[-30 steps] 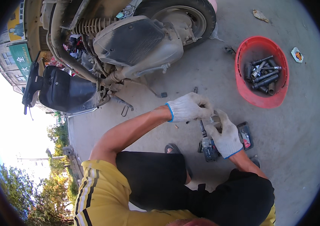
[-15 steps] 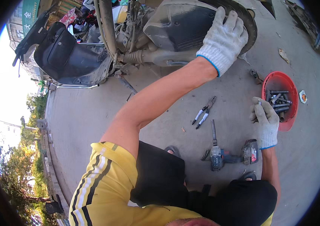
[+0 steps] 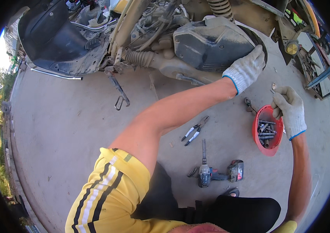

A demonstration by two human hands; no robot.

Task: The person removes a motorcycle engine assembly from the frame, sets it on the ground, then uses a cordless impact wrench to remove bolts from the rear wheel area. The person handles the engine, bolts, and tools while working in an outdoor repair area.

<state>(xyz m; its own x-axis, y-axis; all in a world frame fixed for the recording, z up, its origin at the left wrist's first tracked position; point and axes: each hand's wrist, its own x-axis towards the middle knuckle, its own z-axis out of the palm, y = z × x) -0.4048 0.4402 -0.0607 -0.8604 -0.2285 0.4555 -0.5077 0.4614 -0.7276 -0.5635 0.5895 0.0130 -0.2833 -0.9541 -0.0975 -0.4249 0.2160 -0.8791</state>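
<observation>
My left hand (image 3: 245, 71), in a white knit glove, curls its fingers over the edge of the scooter's rear tyre (image 3: 265, 60), beside the dusty black cover (image 3: 211, 46). My gloved right hand (image 3: 291, 109) is raised just right of a red upturned hard hat (image 3: 255, 133). Its thumb and fingers pinch a small thin metal piece (image 3: 272, 91), too small to name for certain. Several metal sockets (image 3: 266, 134) lie in the hard hat. Pliers (image 3: 196, 130) with white-wrapped handles and a cordless impact wrench (image 3: 211, 173) with a long socket rest on the ground before me.
The scooter's stand (image 3: 121, 93) juts down over the concrete ground (image 3: 75, 143). A dark metal part (image 3: 249, 103) lies by the hard hat. At the far right stands a metal rack (image 3: 320, 79) with parts on it. My sandalled foot (image 3: 233, 192) is near the impact wrench.
My view has swung, bringing more of the scooter's rear in. My right hand has moved from the hard hat's left side to its right, still pinching. My left hand has slid down along the tyre.
</observation>
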